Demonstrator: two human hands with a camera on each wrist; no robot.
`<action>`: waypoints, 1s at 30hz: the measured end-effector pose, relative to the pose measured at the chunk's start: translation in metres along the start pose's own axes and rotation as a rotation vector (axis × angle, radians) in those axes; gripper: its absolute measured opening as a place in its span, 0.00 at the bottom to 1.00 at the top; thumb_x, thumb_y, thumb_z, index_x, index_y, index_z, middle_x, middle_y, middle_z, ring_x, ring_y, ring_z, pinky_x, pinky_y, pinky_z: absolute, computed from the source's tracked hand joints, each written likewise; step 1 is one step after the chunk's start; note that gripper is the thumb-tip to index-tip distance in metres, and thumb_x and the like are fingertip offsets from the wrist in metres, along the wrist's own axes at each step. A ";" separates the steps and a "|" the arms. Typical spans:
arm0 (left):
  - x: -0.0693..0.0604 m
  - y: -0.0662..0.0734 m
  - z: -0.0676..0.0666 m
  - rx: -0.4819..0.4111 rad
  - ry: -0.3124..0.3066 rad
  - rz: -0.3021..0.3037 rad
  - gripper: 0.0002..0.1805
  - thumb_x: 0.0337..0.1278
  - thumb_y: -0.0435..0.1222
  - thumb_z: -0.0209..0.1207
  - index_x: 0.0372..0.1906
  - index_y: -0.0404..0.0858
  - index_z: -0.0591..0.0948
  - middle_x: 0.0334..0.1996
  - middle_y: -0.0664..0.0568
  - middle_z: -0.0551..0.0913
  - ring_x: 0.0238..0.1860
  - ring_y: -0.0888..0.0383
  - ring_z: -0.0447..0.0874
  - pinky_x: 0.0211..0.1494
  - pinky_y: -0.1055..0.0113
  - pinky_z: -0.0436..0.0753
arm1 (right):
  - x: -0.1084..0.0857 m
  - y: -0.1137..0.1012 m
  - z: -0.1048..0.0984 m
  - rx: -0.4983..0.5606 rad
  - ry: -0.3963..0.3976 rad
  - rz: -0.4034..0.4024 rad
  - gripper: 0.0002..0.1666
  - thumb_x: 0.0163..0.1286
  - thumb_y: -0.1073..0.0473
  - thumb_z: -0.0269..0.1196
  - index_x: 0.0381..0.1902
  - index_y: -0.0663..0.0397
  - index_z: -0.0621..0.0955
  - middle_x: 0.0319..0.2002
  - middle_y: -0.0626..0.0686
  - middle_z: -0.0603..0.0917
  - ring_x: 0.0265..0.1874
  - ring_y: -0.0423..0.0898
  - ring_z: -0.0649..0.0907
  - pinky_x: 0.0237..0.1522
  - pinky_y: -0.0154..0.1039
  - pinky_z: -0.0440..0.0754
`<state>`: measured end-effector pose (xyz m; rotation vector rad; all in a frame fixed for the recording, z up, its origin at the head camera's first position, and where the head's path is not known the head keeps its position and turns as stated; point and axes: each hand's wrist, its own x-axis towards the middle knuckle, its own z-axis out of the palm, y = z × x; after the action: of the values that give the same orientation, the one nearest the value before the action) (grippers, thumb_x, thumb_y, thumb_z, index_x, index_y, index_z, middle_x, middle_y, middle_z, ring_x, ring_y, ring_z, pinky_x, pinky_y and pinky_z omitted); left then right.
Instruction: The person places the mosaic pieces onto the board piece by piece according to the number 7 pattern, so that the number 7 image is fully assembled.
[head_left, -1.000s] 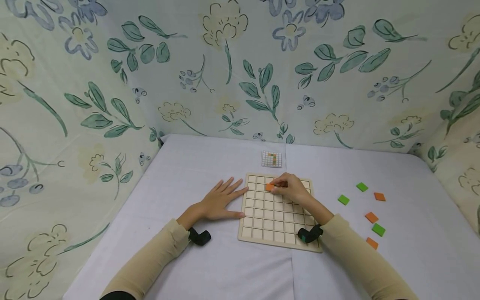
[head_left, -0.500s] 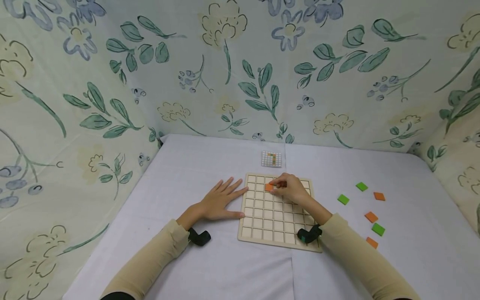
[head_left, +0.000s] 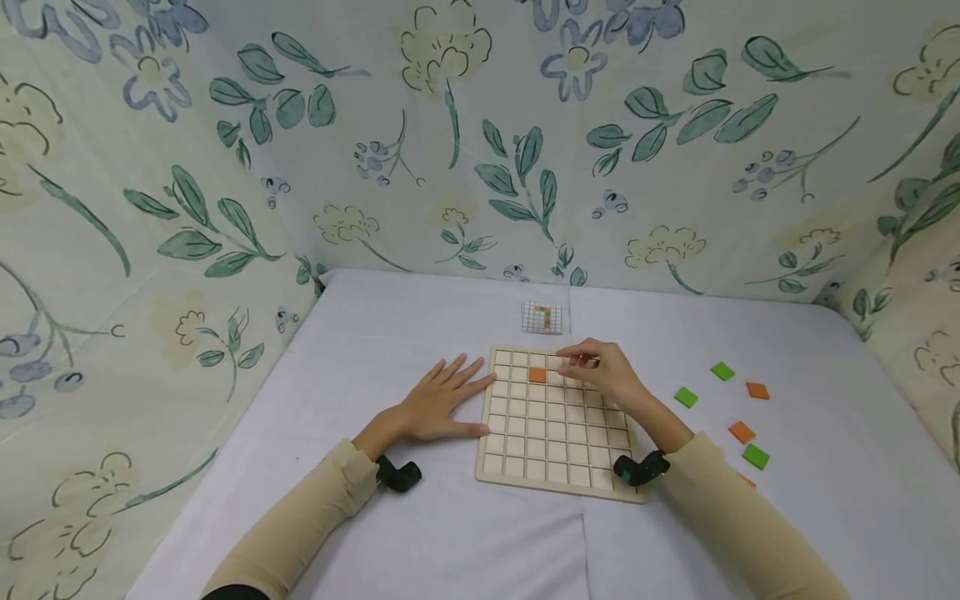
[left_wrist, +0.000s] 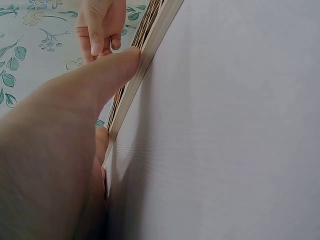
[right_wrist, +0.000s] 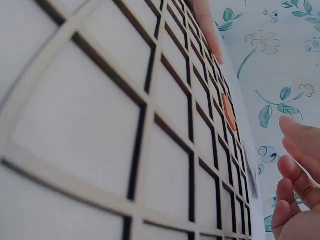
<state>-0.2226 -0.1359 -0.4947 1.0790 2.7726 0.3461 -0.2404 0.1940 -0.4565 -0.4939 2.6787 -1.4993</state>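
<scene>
A wooden grid board (head_left: pixel 557 451) lies on the white-covered table. One orange square tile (head_left: pixel 537 375) sits in a cell of its second row from the far edge, third column from the left. My left hand (head_left: pixel 442 407) lies flat with spread fingers, its thumb and a fingertip touching the board's left edge. Just right of the orange tile, my right hand (head_left: pixel 603 369) hovers over the board, fingers loosely bent and holding nothing. In the right wrist view, the fingers (right_wrist: pixel 301 175) stand apart from the tile (right_wrist: pixel 229 112).
Beyond the board lies a small card (head_left: pixel 542 317) printed with a grid and coloured squares. Right of the board are loose green tiles (head_left: pixel 722 371) and orange tiles (head_left: pixel 758 390), one partly hidden by the right sleeve (head_left: pixel 738 512). A floral cloth (head_left: pixel 480 183) hangs behind the table.
My right hand has let go of the orange tile and moved slightly right, leaving the tile in its cell. The left hand stays in place.
</scene>
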 end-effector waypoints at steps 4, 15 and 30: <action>-0.001 0.001 0.000 -0.004 -0.003 0.004 0.51 0.57 0.76 0.40 0.81 0.58 0.47 0.81 0.52 0.40 0.79 0.47 0.31 0.76 0.45 0.34 | -0.008 0.000 -0.019 -0.025 0.051 0.010 0.19 0.65 0.60 0.71 0.51 0.64 0.85 0.36 0.57 0.82 0.37 0.50 0.76 0.38 0.36 0.76; -0.001 0.002 -0.001 -0.003 -0.011 -0.009 0.51 0.57 0.76 0.41 0.81 0.58 0.47 0.81 0.54 0.39 0.79 0.48 0.30 0.76 0.46 0.34 | -0.036 0.009 -0.071 -0.117 0.175 0.085 0.23 0.66 0.54 0.70 0.54 0.61 0.84 0.37 0.57 0.80 0.34 0.50 0.73 0.29 0.31 0.71; -0.001 0.003 -0.002 -0.012 -0.013 -0.013 0.51 0.57 0.76 0.42 0.81 0.59 0.47 0.81 0.54 0.39 0.79 0.48 0.30 0.76 0.46 0.34 | -0.076 0.048 -0.105 -0.140 0.228 0.239 0.32 0.67 0.45 0.69 0.58 0.63 0.82 0.41 0.55 0.79 0.37 0.47 0.74 0.30 0.31 0.75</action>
<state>-0.2203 -0.1346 -0.4916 1.0566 2.7616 0.3531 -0.1996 0.3258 -0.4495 -0.0004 2.8991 -1.3843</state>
